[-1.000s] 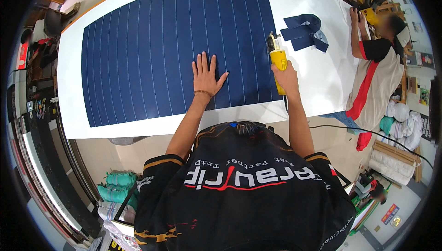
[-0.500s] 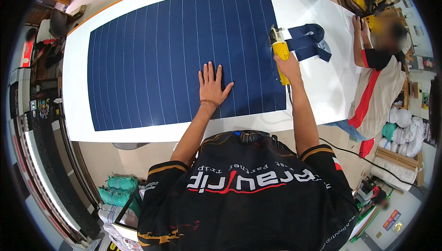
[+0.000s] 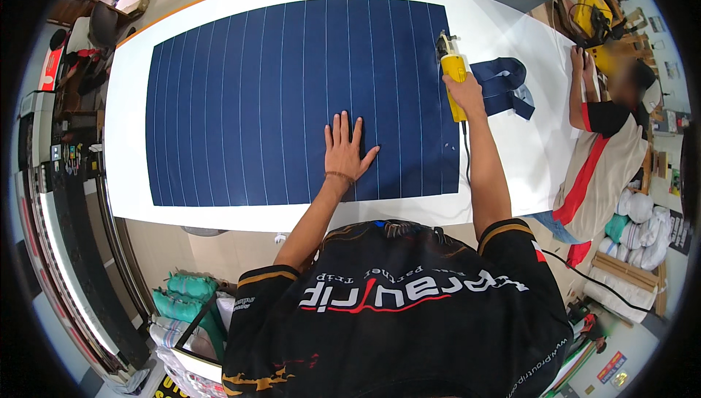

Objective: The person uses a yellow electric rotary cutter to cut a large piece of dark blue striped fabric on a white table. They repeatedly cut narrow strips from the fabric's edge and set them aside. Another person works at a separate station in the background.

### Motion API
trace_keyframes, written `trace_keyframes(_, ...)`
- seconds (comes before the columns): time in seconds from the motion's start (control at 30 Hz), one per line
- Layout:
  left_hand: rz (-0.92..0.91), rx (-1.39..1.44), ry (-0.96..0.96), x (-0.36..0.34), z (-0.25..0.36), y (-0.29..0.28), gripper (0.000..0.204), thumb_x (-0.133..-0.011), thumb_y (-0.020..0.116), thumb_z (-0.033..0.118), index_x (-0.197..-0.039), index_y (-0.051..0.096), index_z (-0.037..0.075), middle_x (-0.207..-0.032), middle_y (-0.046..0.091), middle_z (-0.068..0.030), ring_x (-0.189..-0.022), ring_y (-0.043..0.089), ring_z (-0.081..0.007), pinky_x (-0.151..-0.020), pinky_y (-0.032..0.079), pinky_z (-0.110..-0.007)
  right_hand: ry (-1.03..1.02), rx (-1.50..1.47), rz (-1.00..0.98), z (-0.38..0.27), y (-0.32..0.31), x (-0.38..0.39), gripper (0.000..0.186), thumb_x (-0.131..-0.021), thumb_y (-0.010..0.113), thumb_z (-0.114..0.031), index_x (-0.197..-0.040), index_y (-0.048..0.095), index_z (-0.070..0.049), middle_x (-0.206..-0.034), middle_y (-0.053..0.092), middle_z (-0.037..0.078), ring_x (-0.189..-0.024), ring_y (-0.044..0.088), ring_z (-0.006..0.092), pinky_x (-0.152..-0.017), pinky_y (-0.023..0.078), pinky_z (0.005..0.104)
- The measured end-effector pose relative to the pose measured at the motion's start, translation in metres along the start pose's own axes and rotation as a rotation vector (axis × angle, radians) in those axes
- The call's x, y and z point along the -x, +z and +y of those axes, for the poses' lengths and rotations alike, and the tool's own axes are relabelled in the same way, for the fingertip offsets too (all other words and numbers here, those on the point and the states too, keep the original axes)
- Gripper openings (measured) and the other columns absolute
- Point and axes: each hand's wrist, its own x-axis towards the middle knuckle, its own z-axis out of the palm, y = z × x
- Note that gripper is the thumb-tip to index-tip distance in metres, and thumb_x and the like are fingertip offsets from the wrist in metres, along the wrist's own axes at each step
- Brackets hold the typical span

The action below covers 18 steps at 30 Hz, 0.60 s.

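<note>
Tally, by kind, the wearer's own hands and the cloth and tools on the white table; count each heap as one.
Wearer's hands, left hand and right hand: 2
Dark blue striped cloth: 1
Dark blue cloth heap: 1
Yellow power tool: 1
Total: 5

Head view: left one of two side-by-side fisheyes worn on the person's head
Facing: down and forward, upright, over the black shirt point(image 3: 394, 339) onto the white table point(image 3: 526, 171)
Nearness: shirt closest, blue cloth point(image 3: 292, 98) farther off
Rim: straight edges curve
</note>
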Motion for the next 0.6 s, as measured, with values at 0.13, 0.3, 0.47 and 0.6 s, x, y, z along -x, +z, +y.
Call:
trace_keyframes(0.13, 0.003, -0.007, -0.003, 0.001, -0.001, 0.000, 0.091, -0.102, 0.050, 0.071, -0.168, 0.037, 0.010, -0.175, 0.022, -0.0277, -0.165, 0.015, -0.0443, -0.132, 0.013, -0.061, -0.020, -0.004, 0.018, -0.015, -0.002, -0.020, 0.086, -0.085, 0.074, -0.063, -0.137, 0.062, 0.003, -0.132, 0.071, 0.030, -0.124, 0.069, 0.0455, -0.105, 0.055, 0.0520)
trace_keyframes(0.3, -0.016, -0.013, -0.004, -0.001, 0.001, -0.003, 0.088, -0.104, 0.046, 0.071, -0.168, 0.038, 0.011, -0.175, 0.024, -0.0281, -0.164, 0.017, -0.0441, -0.132, 0.013, -0.061, -0.018, -0.004, 0.010, -0.029, -0.003, -0.051, 0.087, -0.084, 0.075, -0.064, -0.137, 0.062, 0.004, -0.133, 0.070, 0.029, -0.124, 0.069, 0.0450, -0.104, 0.056, 0.0515)
trace_keyframes(0.47, -0.037, -0.001, -0.011, 0.000, 0.000, -0.002, 0.093, -0.102, 0.049, 0.073, -0.168, 0.037, 0.009, -0.176, 0.021, -0.0284, -0.165, 0.014, -0.0452, -0.132, 0.012, -0.061, -0.029, 0.002, 0.002, -0.046, -0.004, -0.076, 0.087, -0.084, 0.076, -0.064, -0.138, 0.062, 0.003, -0.133, 0.071, 0.028, -0.124, 0.070, 0.0438, -0.104, 0.056, 0.0511)
trace_keyframes(0.6, -0.037, 0.017, -0.005, -0.001, -0.001, -0.001, 0.092, -0.102, 0.049, 0.072, -0.168, 0.037, 0.009, -0.175, 0.021, -0.0293, -0.165, 0.014, -0.0455, -0.132, 0.011, -0.062, -0.030, 0.003, 0.008, -0.058, -0.005, -0.100, 0.087, -0.083, 0.076, -0.064, -0.137, 0.064, 0.004, -0.133, 0.071, 0.028, -0.123, 0.070, 0.0428, -0.103, 0.057, 0.0509)
